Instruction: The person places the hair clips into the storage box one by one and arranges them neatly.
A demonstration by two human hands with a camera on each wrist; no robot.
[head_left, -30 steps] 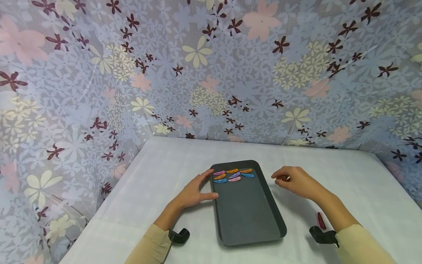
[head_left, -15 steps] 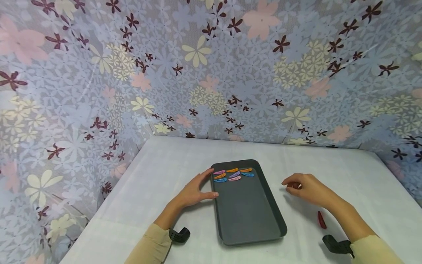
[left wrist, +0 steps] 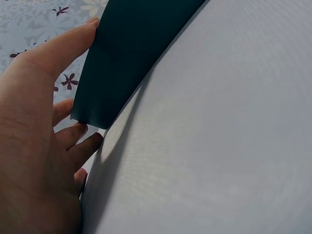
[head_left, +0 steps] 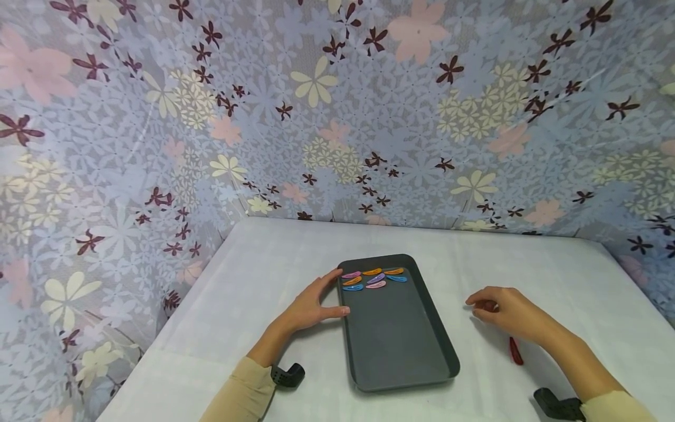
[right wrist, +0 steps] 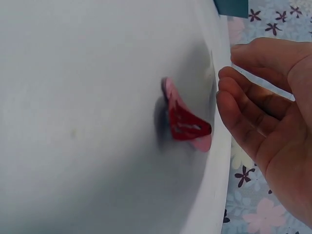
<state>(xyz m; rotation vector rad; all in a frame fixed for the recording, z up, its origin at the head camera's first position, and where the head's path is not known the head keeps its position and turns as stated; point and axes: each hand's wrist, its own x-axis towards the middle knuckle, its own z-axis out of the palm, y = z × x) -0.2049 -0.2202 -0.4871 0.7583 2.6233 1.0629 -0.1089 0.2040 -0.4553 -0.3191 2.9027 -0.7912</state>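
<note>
A dark grey rectangular tray [head_left: 395, 346] lies on the white-covered table. Several snap hair clips in orange, purple, pink and blue sit in rows at its far end, among them a pink clip [head_left: 376, 285] and a blue clip [head_left: 396, 279]. My left hand [head_left: 307, 308] rests against the tray's left side, thumb and index fingertips at the rim, fingers spread. To the right of the tray, my right hand [head_left: 508, 312] hovers over the table with its fingers loosely bent and nothing between them. Near it a red hair clip [head_left: 515, 351] lies on the cloth, seen closer as the red clip [right wrist: 183, 122] in the right wrist view.
White cloth [head_left: 285, 252] covers the table. A floral-patterned curtain [head_left: 337, 117] hangs behind it and along the left. Both wrists carry black camera mounts, the left mount [head_left: 287, 375] beside the tray's near left side.
My right hand has moved right and nearer to me, away from the tray and towards the red hair clip. The left hand and the tray have stayed put.
</note>
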